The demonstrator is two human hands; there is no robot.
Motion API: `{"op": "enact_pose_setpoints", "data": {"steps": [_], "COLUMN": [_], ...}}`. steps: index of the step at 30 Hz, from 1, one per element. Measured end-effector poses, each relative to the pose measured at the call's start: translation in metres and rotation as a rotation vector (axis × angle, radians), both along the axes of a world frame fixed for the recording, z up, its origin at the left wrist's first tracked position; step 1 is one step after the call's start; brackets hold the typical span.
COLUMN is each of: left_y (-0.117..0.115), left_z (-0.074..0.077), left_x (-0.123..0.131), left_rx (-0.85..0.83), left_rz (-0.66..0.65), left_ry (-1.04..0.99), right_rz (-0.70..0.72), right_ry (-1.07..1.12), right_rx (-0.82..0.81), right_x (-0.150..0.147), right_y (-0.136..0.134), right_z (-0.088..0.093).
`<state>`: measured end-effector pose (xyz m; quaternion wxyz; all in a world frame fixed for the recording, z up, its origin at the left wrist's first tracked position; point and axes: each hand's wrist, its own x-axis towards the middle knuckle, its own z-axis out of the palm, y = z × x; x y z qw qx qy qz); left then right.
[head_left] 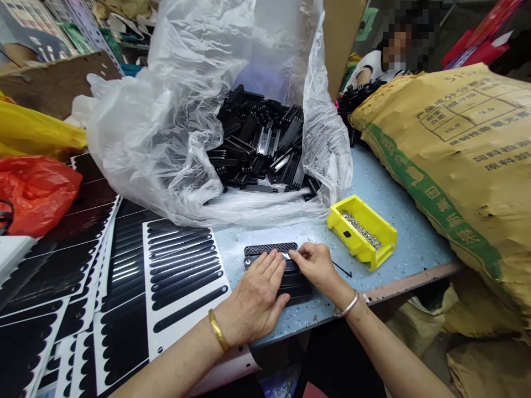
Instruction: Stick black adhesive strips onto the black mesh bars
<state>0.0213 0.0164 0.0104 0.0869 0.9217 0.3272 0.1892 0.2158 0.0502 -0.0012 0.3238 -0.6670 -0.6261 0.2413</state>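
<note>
My left hand (262, 293) lies flat with its fingers stretched out over a black plastic part (248, 261) on the table, covering much of it. A round silver spot shows at that part's left end. At the part's right end, my right hand (317, 269) has thumb and forefinger pinched together; what is between them, if anything, is hidden. Just behind the fingertips lies a black strip with a mesh pattern (270, 249). More black parts (295, 288) sit in front, partly under my hands. A sheet of glossy black adhesive strips (188, 315) lies to the left.
A clear plastic bag (166, 138) full of black parts (257, 138) stands behind. To the right are a yellow bin (360, 232) of small metal pieces, a thin black hex key (343, 270) and a large sack (456, 143). A red bag (37, 193) lies left. A person (375, 63) sits beyond.
</note>
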Motion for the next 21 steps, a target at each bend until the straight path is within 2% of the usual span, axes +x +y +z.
{"op": "enact_pose_setpoints", "data": {"steps": [4, 7, 12, 14, 21], "left_y": [0.002, 0.000, -0.004, -0.006, -0.022], "left_z": [0.004, 0.013, 0.021, 0.020, 0.019], "left_x": [-0.003, 0.004, 0.020, 0.014, -0.040], "left_rx": [-0.050, -0.103, -0.139, -0.129, -0.071], "left_rz": [-0.016, 0.003, -0.011, 0.045, 0.198], "left_ry": [-0.047, -0.080, -0.056, -0.039, -0.020], "right_rz": [0.057, 0.082, 0.091, 0.087, 0.108], "right_ry": [-0.107, -0.182, -0.144, -0.121, -0.144], "right_rx": [0.046, 0.084, 0.156, 0.171, 0.182], "right_x": [0.002, 0.005, 0.007, 0.007, 0.005], "right_y": [0.002, 0.002, -0.003, -0.004, -0.004], "right_z": [0.000, -0.001, -0.006, -0.007, -0.007]}}
